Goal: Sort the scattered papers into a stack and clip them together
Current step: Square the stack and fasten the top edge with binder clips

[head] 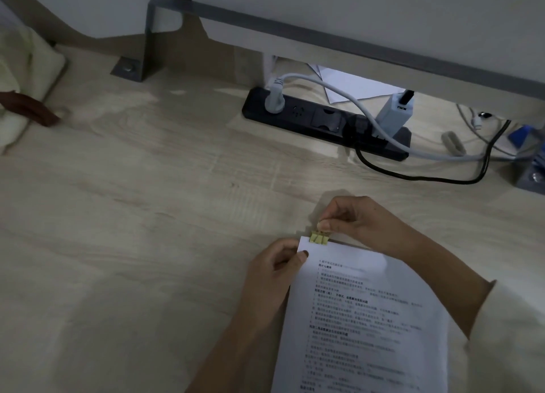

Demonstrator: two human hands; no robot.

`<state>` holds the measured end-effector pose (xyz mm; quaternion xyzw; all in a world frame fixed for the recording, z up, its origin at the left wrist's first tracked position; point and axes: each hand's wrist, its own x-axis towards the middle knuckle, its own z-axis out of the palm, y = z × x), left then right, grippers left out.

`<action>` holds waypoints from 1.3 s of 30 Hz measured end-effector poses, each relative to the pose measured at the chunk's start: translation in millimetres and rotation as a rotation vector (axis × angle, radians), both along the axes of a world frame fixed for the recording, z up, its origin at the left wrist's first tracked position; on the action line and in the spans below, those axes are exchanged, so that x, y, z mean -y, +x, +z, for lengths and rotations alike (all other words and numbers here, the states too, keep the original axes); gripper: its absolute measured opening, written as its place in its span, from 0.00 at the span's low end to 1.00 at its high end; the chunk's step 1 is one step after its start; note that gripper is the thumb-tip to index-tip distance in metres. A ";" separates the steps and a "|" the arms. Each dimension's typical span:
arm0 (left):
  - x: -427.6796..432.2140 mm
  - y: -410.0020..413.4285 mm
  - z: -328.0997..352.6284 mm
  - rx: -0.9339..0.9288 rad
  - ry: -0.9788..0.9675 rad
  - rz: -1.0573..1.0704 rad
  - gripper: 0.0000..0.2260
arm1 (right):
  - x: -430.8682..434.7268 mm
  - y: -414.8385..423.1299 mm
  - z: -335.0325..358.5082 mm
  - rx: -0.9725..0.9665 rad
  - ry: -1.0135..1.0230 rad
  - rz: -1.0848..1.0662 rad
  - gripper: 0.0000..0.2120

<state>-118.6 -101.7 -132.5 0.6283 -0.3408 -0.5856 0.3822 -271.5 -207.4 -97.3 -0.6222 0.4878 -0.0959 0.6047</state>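
A stack of white printed papers [362, 319] lies on the wooden desk at the lower right, its top edge pointing away from me. A small yellow binder clip [319, 238] sits on the stack's top edge near the left corner. My right hand [356, 220] pinches the clip's handles from behind with thumb and fingertips. My left hand [274, 271] grips the stack's upper left corner, thumb on the top sheet.
A black power strip [298, 117] with grey and white plugs and trailing cables lies at the back. More cables and blue items [522, 136] crowd the right edge. A cream cloth bag [20, 77] rests at the far left. A grey metal bracket [147, 41] holds up the partition.
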 end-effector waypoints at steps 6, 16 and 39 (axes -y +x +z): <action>-1.4 -1.2 -1.7 -0.025 0.001 0.020 0.05 | 5.3 3.7 -2.7 0.009 0.079 0.067 0.04; -2.9 -1.7 -4.0 0.067 0.033 0.028 0.03 | -3.0 0.1 1.4 -0.036 0.106 0.056 0.09; -80.2 -75.4 -25.8 1.148 -0.535 -0.783 0.26 | -194.8 -174.5 -8.5 -0.570 -0.254 -0.823 0.10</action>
